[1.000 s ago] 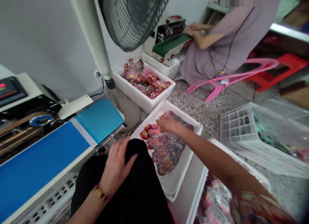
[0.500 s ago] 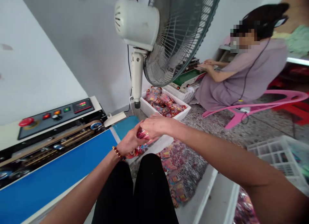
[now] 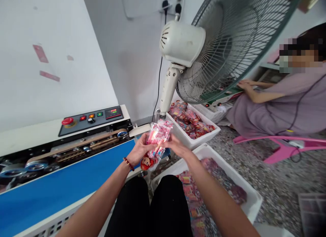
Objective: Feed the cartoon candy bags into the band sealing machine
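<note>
Between my two hands is a clear plastic packet (image 3: 159, 135) with pink and white striped contents and a red-haired cartoon figure at its lower end. My left hand (image 3: 139, 150), with a beaded bracelet at the wrist, is closed on the packet's left side, thumb across the front. On the other side my right hand (image 3: 176, 146) grips the packet's edge; some of its fingers are hidden behind it. The packet is held above my knees, beside the end of a machine's blue conveyor belt (image 3: 84, 182).
A control panel (image 3: 91, 118) with a red stop button lies along the machine. Ahead stands a fan (image 3: 182, 43). White bins of similar packets are at the far side (image 3: 216, 130) and by my right knee (image 3: 256, 204). At right sits a person (image 3: 275, 104) on a pink chair (image 3: 276, 152).
My view has turned left, so the fan and bins sit farther right. The packet, mostly covered by my hands before, now shows its front, and my right hand has shifted to its right side.
</note>
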### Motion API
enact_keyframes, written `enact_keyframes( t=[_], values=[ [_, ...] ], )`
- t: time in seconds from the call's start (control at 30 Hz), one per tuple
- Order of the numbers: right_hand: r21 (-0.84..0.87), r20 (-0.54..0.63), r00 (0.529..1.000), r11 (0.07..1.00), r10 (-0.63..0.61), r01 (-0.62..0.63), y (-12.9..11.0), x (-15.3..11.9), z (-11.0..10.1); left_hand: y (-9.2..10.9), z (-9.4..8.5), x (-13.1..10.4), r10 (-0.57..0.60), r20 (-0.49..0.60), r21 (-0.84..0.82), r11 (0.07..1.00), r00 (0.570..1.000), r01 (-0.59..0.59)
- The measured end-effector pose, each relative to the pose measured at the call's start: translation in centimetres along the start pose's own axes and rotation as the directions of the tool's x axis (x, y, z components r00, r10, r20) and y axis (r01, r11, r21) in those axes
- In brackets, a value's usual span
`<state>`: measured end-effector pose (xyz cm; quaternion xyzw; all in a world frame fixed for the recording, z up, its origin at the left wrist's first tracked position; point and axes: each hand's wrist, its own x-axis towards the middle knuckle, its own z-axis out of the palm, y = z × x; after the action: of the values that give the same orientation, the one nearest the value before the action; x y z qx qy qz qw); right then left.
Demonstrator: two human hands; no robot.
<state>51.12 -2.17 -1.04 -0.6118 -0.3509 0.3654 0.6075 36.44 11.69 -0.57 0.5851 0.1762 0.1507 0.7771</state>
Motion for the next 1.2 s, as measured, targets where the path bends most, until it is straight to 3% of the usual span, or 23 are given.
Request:
enact_keyframes(
  t=[0.13, 0.27, 0.33, 0.47, 0.57, 0.8, 1.0, 1.2],
  values=[
    [-0.025, -0.088, 0.995, 0.998, 0.050, -0.053, 0.8, 1.5, 2.6, -1.5, -0.4, 0.9, 0.092, -0.068, 0.140, 0.987, 0.993, -0.081],
    [-0.068, -0.163, 0.986, 0.997, -0.035, 0.024, 0.6, 2.2, 3.4, -2.4, -1.1, 1.4, 0.256, -0.165, 0.306, 0.931, 0.952, -0.197],
    [-0.102, -0.168, 0.984, 0.994, -0.066, 0.049, 0.8, 2.2, 3.6, -2.6, -1.3, 1.4, 0.286, -0.182, 0.267, 0.935, 0.941, -0.233],
    [-0.087, -0.177, 0.981, 0.994, -0.079, 0.064, 2.0, 2.0, 3.9, -2.9, -1.2, 1.3, 0.232, -0.200, 0.139, 0.969, 0.952, -0.207],
    [-0.060, -0.204, 0.976, 0.996, -0.075, 0.064, 2.7, 2.2, 3.7, -3.4, -1.1, 1.4, 0.252, -0.234, 0.176, 0.961, 0.939, -0.214],
    [-0.173, -0.245, 0.969, 0.985, -0.030, -0.014, 2.5, 3.0, 3.1, -3.8, -1.7, 1.2, 0.317, -0.487, 0.411, 0.905, 0.814, -0.106],
    [-0.215, -0.228, 0.972, 0.977, -0.063, 0.013, 1.3, 3.2, 4.0, -2.8, -2.4, 1.4, 0.164, -0.474, 0.255, 0.966, 0.865, -0.043],
    [-0.291, -0.320, 0.947, 0.948, 0.031, -0.129, 0.6, 4.1, 4.5, -1.2, -4.1, 1.1, -0.029, -0.483, 0.250, 0.953, 0.875, 0.170]
  ],
)
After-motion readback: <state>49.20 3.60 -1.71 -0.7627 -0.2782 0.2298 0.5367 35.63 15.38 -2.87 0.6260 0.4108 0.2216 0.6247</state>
